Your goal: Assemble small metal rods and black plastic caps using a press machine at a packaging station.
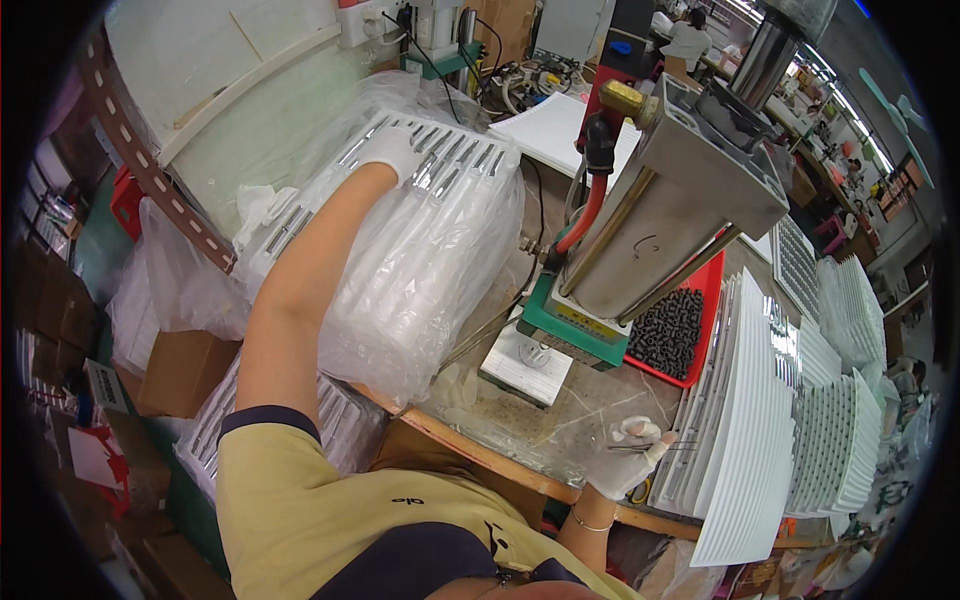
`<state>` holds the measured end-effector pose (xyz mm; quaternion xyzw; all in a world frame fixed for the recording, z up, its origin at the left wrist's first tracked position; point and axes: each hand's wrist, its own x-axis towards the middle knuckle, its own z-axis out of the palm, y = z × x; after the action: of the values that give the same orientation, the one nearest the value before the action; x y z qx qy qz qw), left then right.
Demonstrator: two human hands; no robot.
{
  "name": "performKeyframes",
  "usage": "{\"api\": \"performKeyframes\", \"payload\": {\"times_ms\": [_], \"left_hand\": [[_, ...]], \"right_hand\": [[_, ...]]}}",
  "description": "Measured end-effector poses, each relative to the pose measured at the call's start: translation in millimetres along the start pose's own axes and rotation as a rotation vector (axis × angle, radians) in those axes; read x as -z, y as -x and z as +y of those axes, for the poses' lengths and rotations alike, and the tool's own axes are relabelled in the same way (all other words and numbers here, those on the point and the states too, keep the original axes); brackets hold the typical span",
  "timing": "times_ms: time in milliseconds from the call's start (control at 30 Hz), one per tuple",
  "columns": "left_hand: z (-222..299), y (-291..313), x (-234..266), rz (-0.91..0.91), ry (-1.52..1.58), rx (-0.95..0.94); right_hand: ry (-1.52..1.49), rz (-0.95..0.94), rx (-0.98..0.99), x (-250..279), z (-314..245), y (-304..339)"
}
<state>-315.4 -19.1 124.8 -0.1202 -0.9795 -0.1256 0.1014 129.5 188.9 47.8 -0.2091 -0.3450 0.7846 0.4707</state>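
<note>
My left hand [394,153], in a white glove, reaches over a white tray [365,130] of slim shiny metal rods [468,152]. Its fingers curl down among the rods, and whatever they grip is hidden. Clear plastic wrap [410,270] covers the tray's near side. By the table's front edge, my right hand [622,468], also gloved, is closed with a thin metal rod [630,447] between its fingers. Between the hands stands a press with a large metal cylinder [655,210] and green base [570,335]. A metal block [527,362] sits under it.
A red bin [712,300] of small black parts [668,332] sits right of the press. White ridged trays [745,420] stand beside it, overhanging the table's wooden edge [470,455]. Cables lie at the back. A cardboard box [185,372] is at lower left.
</note>
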Motion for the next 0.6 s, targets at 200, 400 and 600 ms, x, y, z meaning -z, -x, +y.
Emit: {"api": "performKeyframes", "payload": {"times_ms": [200,400,600], "left_hand": [[15.2,15.1,20.9,-0.194,0.057,0.033],[18.6,13.2,19.1,-0.327,-0.237,-0.111],[47.7,26.4,16.3,-0.426,-0.151,-0.257]], "right_hand": [[0.018,0.000,-0.018,9.3,4.6,-5.5],[0.088,-0.016,0.011,7.4,5.5,-1.5],[0.058,-0.027,-0.037,6.7,14.1,-1.7]]}}
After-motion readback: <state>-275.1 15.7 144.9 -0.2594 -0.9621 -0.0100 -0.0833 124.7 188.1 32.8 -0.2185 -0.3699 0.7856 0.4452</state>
